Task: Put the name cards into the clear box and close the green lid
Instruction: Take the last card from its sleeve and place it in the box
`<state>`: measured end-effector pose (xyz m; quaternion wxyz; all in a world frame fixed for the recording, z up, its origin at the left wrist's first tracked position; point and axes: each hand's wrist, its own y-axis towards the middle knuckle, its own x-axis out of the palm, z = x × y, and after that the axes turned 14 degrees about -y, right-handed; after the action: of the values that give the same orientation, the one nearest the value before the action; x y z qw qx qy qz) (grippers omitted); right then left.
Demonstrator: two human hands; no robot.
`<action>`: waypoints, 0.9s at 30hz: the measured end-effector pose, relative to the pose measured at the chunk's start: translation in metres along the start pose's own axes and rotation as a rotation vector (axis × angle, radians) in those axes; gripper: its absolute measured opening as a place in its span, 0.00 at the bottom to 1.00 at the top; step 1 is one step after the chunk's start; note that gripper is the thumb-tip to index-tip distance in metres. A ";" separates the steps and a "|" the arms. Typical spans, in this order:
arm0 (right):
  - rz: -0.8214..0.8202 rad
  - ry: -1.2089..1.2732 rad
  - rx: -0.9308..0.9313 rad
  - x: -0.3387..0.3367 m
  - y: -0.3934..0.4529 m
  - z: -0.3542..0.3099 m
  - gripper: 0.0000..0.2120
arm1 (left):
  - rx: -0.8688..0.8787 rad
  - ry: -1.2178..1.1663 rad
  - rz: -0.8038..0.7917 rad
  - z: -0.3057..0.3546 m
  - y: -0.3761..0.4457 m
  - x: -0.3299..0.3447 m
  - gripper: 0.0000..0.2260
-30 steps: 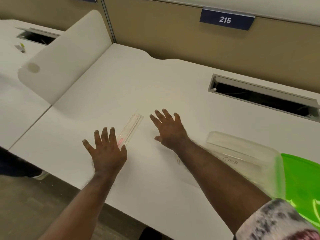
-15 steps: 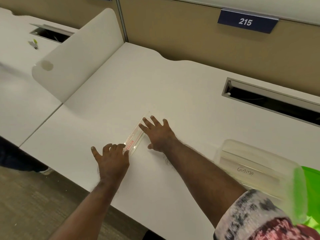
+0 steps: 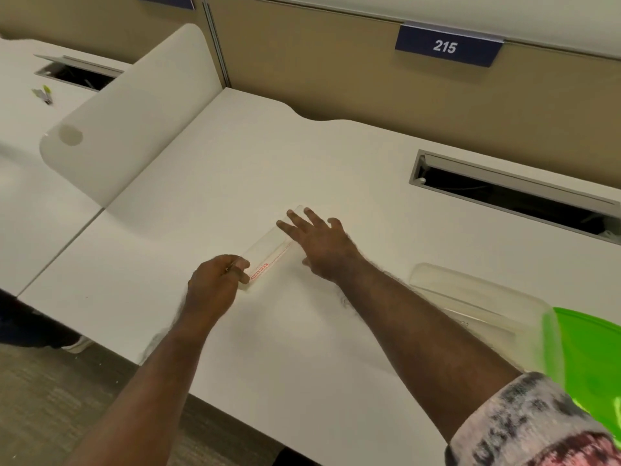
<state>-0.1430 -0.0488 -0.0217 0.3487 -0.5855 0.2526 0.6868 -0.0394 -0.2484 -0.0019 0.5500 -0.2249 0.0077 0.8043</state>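
A clear acrylic name card [image 3: 267, 252] with a red label lies on the white desk [image 3: 255, 169], its near end lifted slightly. My left hand [image 3: 215, 284] pinches that near end between thumb and fingers. My right hand [image 3: 319, 243] rests with spread fingers on the card's far end and right side. At the right edge stands the clear box [image 3: 477, 301], with another name card inside it. The green lid [image 3: 591, 358] is open beside the box.
A white curved divider [image 3: 134, 109] separates this desk from the left one. A cable slot [image 3: 510, 193] is cut into the desk behind the box. A beige partition carries a blue sign "215" [image 3: 445, 47]. A small yellow-green item [image 3: 43, 92] lies on the left desk.
Both hands moved from flat on the desk onto the name card. My left hand closed on its near end, my right hand slid onto its far end. The camera shifted left.
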 end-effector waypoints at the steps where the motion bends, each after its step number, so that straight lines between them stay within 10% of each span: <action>1: 0.020 0.006 0.014 -0.002 -0.005 0.008 0.43 | -0.026 -0.100 -0.035 0.010 -0.001 0.001 0.08; 10: 0.140 0.156 0.156 -0.021 -0.070 0.097 0.31 | -0.118 -0.228 -0.477 0.063 0.002 0.007 0.12; 27: 0.021 0.792 0.472 -0.033 -0.260 0.178 0.16 | -0.019 -0.286 -0.756 0.110 -0.033 0.114 0.19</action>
<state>-0.0514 0.2434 0.0600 0.3419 -0.7050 0.5218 0.3373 -0.0827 -0.1061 0.0622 0.8006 -0.1028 -0.1594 0.5684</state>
